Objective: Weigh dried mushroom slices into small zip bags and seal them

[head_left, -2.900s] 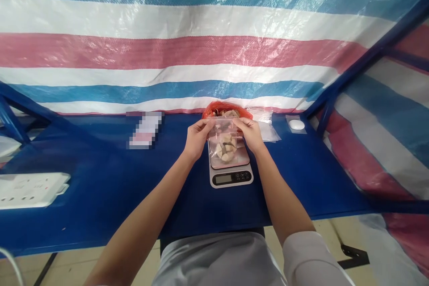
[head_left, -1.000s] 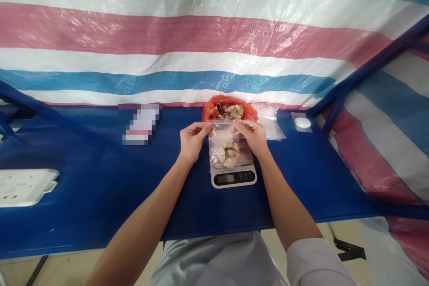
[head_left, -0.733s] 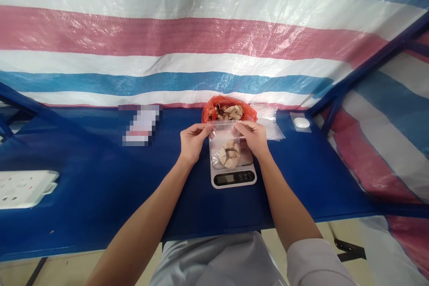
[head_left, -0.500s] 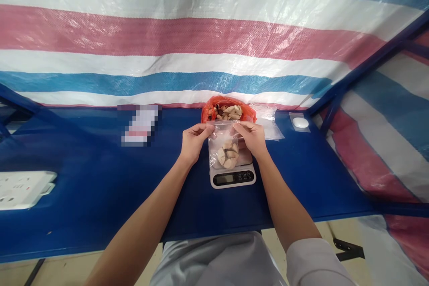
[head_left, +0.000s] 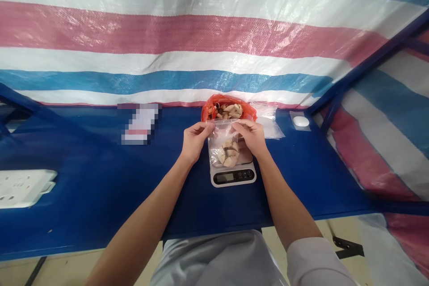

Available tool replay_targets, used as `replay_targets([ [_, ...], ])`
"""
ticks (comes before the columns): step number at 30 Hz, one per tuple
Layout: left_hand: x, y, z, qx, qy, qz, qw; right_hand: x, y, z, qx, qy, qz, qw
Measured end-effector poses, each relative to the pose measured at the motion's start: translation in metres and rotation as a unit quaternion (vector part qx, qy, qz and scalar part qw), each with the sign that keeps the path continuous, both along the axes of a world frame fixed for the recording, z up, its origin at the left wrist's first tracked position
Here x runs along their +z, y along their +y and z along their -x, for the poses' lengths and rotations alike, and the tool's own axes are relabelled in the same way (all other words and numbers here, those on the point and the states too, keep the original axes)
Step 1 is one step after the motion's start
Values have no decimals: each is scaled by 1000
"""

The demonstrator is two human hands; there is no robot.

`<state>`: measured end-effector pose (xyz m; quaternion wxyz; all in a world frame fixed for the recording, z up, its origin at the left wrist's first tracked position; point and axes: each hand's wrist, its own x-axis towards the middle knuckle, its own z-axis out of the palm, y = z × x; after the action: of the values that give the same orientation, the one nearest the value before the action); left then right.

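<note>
A clear zip-lock bag [head_left: 217,138] hangs upright between my hands, with several pale, cut pieces [head_left: 229,153] in its lower part. My left hand [head_left: 195,140] pinches the bag's top left corner between thumb and fingers. At the top right, my right hand [head_left: 250,136] grips the same edge with thumb and fingers closed. Below and partly behind the bag is a white digital scale [head_left: 233,183], its plate mostly covered by the bag and my right hand. Just beyond my hands sits a red plastic bag [head_left: 250,111] holding more pale and brown pieces.
Flat clear plastic bags [head_left: 273,128] lie right of the red bag. Farther right is a white oval object [head_left: 300,121] on a small clear bag. A white power strip [head_left: 27,187] lies at the left of the blue table [head_left: 100,187]. A blurred paper-like item [head_left: 139,127] lies at the back.
Both hands keep their grip on the zip-lock bag at nearly the same place. The pieces inside it have shifted slightly.
</note>
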<state>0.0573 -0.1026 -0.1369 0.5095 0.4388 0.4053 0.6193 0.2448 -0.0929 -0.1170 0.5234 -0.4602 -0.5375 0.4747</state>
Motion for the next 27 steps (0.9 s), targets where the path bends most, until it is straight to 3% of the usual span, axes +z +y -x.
replay_targets([
  [8, 2, -2, -2, 2, 18, -19, 1000, 0, 0, 1, -19, -3, -5, 1000],
  [14, 2, -4, -2, -24, 8, -34, 999, 1, 0, 1, 11, 10, 10, 1000],
  [27, 2, -3, -3, 18, 37, 3, 999, -1, -2, 2, 6, -7, -22, 1000],
])
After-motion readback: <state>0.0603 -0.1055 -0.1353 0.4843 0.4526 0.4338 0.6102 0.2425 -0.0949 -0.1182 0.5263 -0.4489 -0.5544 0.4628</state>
